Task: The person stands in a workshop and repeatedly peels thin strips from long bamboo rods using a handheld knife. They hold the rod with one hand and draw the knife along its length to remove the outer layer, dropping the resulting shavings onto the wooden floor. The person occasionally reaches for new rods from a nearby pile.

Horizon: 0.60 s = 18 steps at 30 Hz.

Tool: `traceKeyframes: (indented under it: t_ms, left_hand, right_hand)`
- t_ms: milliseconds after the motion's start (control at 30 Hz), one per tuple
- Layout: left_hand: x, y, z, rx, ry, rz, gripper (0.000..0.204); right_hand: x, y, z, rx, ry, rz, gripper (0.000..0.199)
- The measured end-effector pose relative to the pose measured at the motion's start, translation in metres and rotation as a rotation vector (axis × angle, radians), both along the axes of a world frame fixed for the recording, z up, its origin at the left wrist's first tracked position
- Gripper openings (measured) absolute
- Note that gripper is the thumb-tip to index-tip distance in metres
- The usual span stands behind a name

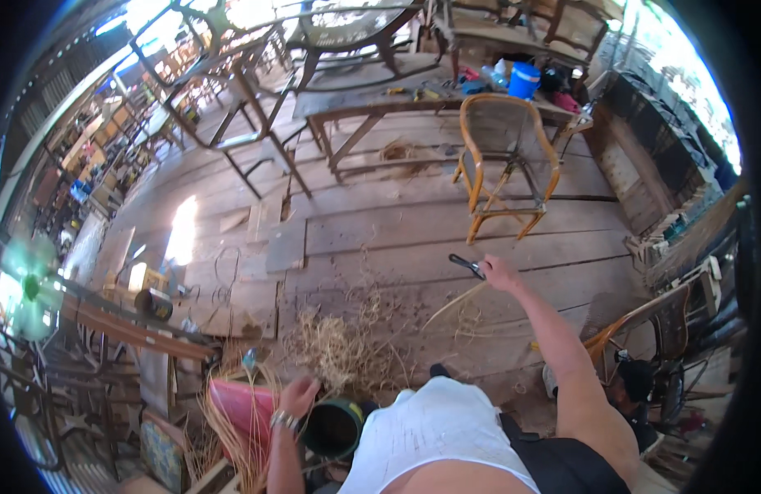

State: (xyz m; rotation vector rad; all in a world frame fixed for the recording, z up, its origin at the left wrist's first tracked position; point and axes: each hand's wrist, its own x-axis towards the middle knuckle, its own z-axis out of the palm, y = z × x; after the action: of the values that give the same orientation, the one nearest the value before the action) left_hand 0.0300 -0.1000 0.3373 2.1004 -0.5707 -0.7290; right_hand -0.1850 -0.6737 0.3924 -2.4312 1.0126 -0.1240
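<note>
Left hand (298, 397): fingers partly hidden behind green bucket (332, 428) rim. Right hand (500, 272): grip on dark tool (466, 265) too small to resolve. Bucket contents dark, unreadable.

The floor (446, 222) was rough, weathered wooden planking, matt and dusty. The chair (506, 165) had a smooth, honey-coloured rattan frame with a slight sheen. The tool (465, 264) in the right hand (501, 272) had a dark, matt handle. A pale cane strip (454, 303) looked dry and fibrous, like the tangled heap of shavings (339, 350). The bucket (332, 428) by the left hand (298, 397) was dark plastic; the blue tub (524, 81) was glossy plastic. The table (356, 103) was bare, worn wood.
</note>
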Motion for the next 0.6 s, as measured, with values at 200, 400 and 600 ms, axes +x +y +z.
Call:
traceKeyframes:
  t_ms: [200, 400, 600]
  left_hand:
    - [-0.04, -0.168, 0.037, -0.112, -0.528, -0.274, 0.086]
    - [-0.062, -0.2, 0.021, -0.271, 0.433, -0.396, 0.04]
    - [-0.063, -0.074, -0.029, -0.257, 0.424, -0.254, 0.024]
  right_hand:
    - [0.057, 0.081, 0.019, 0.242, -0.125, 0.251, 0.031]
    - [0.059, 0.092, 0.045, 0.237, -0.227, 0.285, 0.028]
    - [0.015, 0.03, 0.026, 0.192, -0.15, 0.035, 0.028]
